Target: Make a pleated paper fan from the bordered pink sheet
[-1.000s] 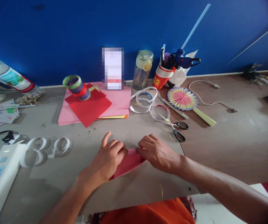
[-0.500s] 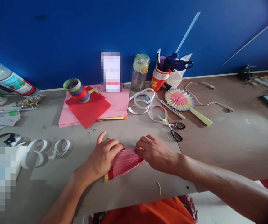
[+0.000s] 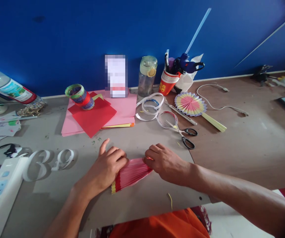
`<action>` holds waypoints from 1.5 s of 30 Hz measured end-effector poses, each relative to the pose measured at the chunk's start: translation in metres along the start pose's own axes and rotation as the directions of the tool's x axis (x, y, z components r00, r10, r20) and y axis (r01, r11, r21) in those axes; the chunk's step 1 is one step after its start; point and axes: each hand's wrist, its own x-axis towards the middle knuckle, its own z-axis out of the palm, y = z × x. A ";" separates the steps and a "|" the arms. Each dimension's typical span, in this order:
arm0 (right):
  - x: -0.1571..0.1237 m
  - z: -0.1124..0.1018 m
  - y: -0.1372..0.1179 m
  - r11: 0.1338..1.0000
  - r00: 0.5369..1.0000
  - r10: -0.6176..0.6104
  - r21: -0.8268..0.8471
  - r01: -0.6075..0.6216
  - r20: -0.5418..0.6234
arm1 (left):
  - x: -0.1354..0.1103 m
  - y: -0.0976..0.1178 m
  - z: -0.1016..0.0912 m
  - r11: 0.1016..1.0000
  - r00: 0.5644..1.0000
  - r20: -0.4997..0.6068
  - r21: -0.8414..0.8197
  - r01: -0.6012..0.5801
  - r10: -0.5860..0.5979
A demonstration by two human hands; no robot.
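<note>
A pleated pink paper (image 3: pixel 135 173) with a red and yellow border at its left end lies fanned out near the table's front edge. At its narrow right end my right hand (image 3: pixel 160 162) pinches the gathered folds, fingers curled together. My left hand (image 3: pixel 111 165) grips the paper's upper left side, closed except for one finger that sticks up; its fingertips are partly hidden. Beyond my right hand lie scissors (image 3: pixel 187 137) with black handles. A finished-looking round paper fan (image 3: pixel 190 104) with a pale yellow handle rests farther back on the right.
Pink sheets (image 3: pixel 122 109) with red squares (image 3: pixel 95 117) on top carry a painted cup (image 3: pixel 80 99). Tape rolls (image 3: pixel 167 119), a glass bottle (image 3: pixel 147 77) and a red paper cup (image 3: pixel 168 84) holding tools stand behind. At left are a power strip (image 3: pixel 2 195) and curled white strips (image 3: pixel 65 158).
My left hand has slid slightly left along the pleated paper, showing a little more of it. My right hand keeps its pinch. The camera view has shifted a little.
</note>
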 end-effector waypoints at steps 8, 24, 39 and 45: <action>0.000 -0.001 -0.001 1.000 1.000 -0.013 0.000 0.013 0.006 | 0.001 0.004 0.002 0.996 0.999 0.000 0.066 -0.053 0.053; 0.000 -0.001 0.005 0.996 1.000 0.018 0.091 -0.020 0.019 | 0.001 0.002 0.000 1.000 0.999 0.038 -0.019 -0.019 0.020; -0.010 0.015 0.009 0.942 0.969 0.126 0.333 -0.049 -0.215 | 0.000 -0.008 0.004 0.994 0.998 0.043 -0.101 0.040 -0.036; -0.012 0.017 0.009 0.928 0.957 0.173 0.365 -0.079 -0.232 | 0.000 -0.008 0.003 0.998 0.999 0.043 -0.060 0.025 -0.022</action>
